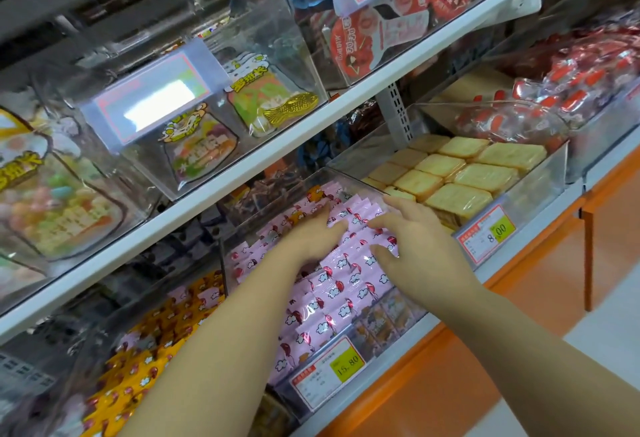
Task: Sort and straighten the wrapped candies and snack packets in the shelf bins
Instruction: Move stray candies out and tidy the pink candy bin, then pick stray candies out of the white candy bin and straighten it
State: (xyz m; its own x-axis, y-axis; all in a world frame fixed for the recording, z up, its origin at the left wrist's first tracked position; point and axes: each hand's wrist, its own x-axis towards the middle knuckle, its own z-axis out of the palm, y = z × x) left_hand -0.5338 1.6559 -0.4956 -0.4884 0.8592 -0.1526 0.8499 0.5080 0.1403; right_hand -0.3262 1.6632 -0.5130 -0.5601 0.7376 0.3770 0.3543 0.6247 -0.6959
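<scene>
Both arms stretched out over a clear plastic bin (349, 182) on the lower shelf. Inside it, lots of small pink packets with red flamingos and white clouds (346, 284), some in neat rows, some tipped and crooked. Left hand (311, 239) lying flat on top of the pink packets, fingers straight and close together, gripping nothing. Right hand (412, 246) just beside it, fingers spread wide and a little bent, fingertips touching the same packets, nothing pinched. At the front of this bin, behind the clear wall, a few orange-brown packets (381, 325), blurry. On the front wall, a white and red price tag with a yellow patch reading 15.80 (332, 367). In the next bin to the left, a heap of yellow packets with red and white pictures (138, 367), with a few pink ones mixed in near the top. In the bin to the right, pale yellow square biscuit packs (467, 176) laid flat in tidy rows, and a price tag reading 8.00 (488, 232) on its front. Further right, a pile of clear wrappers with red labels (554, 100). Up on the white shelf board (242, 166), more clear bins with bags of bright sweets (201, 149), a gold fish-shaped packet (291, 110) in front of one bag, and red and white packets (381, 31) in the bin at the right.
</scene>
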